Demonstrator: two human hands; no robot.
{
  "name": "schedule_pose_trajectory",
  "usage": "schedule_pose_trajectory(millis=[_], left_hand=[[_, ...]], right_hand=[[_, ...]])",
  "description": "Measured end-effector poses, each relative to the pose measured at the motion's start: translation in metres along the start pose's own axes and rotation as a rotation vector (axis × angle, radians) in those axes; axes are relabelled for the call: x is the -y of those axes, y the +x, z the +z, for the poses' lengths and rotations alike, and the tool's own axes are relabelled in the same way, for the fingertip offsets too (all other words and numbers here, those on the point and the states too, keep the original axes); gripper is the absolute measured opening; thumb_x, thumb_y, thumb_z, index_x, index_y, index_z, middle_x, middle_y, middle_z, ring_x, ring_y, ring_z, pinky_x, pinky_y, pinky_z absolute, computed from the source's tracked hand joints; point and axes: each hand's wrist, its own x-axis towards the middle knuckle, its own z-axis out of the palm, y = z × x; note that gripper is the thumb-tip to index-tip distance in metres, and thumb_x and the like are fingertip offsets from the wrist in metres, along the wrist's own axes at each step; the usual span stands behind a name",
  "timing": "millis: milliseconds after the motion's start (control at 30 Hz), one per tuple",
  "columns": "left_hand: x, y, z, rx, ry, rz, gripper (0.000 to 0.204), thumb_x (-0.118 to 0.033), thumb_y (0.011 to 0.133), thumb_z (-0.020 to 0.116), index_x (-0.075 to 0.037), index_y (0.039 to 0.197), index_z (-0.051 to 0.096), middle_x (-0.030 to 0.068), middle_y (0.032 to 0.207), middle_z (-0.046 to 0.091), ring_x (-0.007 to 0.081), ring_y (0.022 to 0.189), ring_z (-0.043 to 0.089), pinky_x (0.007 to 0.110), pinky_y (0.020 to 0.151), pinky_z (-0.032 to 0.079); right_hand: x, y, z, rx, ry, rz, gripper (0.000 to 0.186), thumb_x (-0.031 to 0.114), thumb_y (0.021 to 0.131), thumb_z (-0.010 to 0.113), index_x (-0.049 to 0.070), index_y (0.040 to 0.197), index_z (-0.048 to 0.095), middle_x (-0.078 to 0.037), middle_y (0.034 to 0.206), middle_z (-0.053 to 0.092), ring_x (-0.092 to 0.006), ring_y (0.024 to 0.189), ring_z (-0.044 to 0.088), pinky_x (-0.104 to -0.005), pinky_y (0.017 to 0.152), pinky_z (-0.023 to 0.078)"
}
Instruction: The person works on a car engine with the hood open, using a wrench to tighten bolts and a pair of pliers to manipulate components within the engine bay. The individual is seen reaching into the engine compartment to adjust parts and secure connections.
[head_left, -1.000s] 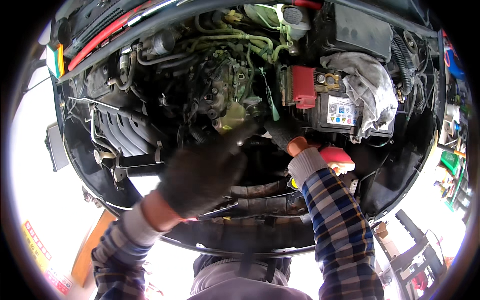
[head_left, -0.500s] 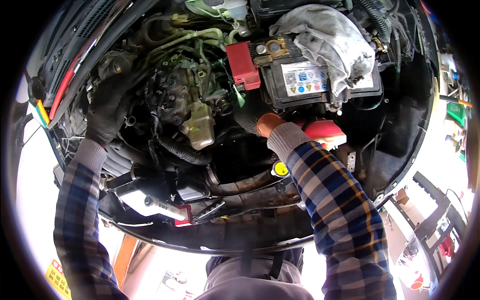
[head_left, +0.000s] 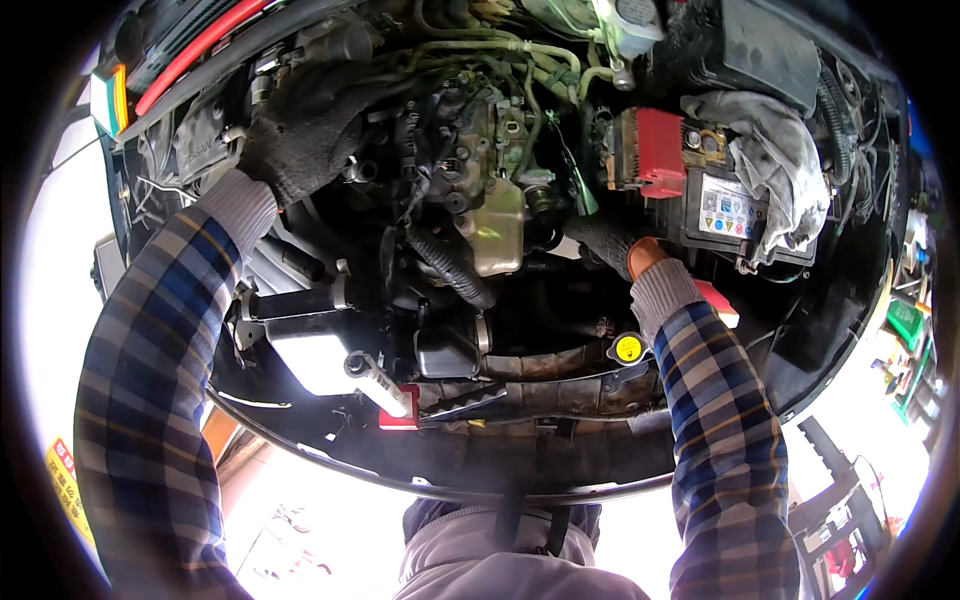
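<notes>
My left hand (head_left: 300,145), in a dark knit glove, reaches over the left side of the engine (head_left: 465,150). Its fingers stretch toward the hoses at the back and look dark against them; nothing held is visible. My right hand (head_left: 603,240), gloved alike, is low between the engine's pale metal cover (head_left: 497,235) and the battery (head_left: 722,205). Its fingertips are lost in shadow, so what they touch is hidden. A thin green strip (head_left: 583,195) hangs just above it. The red terminal cover (head_left: 660,153) lies beyond my right wrist.
A grey rag (head_left: 775,165) drapes over the battery. Across the front stand a yellow-topped radiator cap (head_left: 628,348), a white tube-shaped lamp with a red end (head_left: 378,384) and a ribbed black hose (head_left: 450,265). The bumper edge (head_left: 520,495) curves before my waist.
The view has shifted, so the engine and battery now sit farther right. Both hands stay in about the same places in the engine bay. More of the left hand's outstretched glove shows.
</notes>
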Motion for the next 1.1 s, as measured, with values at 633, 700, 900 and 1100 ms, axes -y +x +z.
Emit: schedule_pose_trajectory(millis=[633,700,900,1100], left_hand=[[0.004,-0.013,0.008,0.048,0.187,-0.031,0.049,-0.030,0.087,0.067,-0.017,0.134,0.061,0.0045,0.137,0.058,0.0249,0.129,0.053,0.044,0.116,0.038],[-0.001,0.007,0.009,-0.009,0.121,0.000,0.047,-0.030,0.087,0.067,-0.017,0.132,0.063,0.0051,0.136,0.059,0.0257,0.128,0.053,0.045,0.115,0.039],[0.008,-0.018,0.013,0.031,0.126,-0.041,0.041,-0.029,0.088,0.067,-0.014,0.126,0.066,0.0070,0.134,0.060,0.0281,0.128,0.053,0.046,0.113,0.042],[0.004,-0.015,0.014,0.032,0.176,-0.048,0.040,-0.032,0.092,0.063,-0.014,0.128,0.066,0.0059,0.140,0.057,0.0264,0.134,0.049,0.045,0.119,0.037]], right_hand=[[0.030,-0.031,0.019,-0.165,-0.157,-0.145,0.025,0.024,0.086,0.073,0.002,0.097,0.070,-0.004,0.072,0.065,-0.0201,0.060,0.062,-0.0362,0.057,0.051],[-0.005,0.002,0.001,-0.388,-0.641,-0.237,0.026,0.026,0.086,0.074,0.002,0.096,0.070,-0.004,0.073,0.066,-0.0186,0.063,0.064,-0.0350,0.057,0.052],[0.018,-0.005,0.011,0.070,-0.095,0.064,0.029,0.027,0.091,0.073,0.001,0.102,0.074,-0.008,0.099,0.075,-0.0172,0.086,0.071,-0.0335,0.068,0.055],[-0.003,0.016,-0.009,0.046,-0.267,-0.105,0.031,0.028,0.096,0.066,0.001,0.107,0.076,-0.007,0.099,0.077,-0.0187,0.089,0.071,-0.0315,0.079,0.054]])
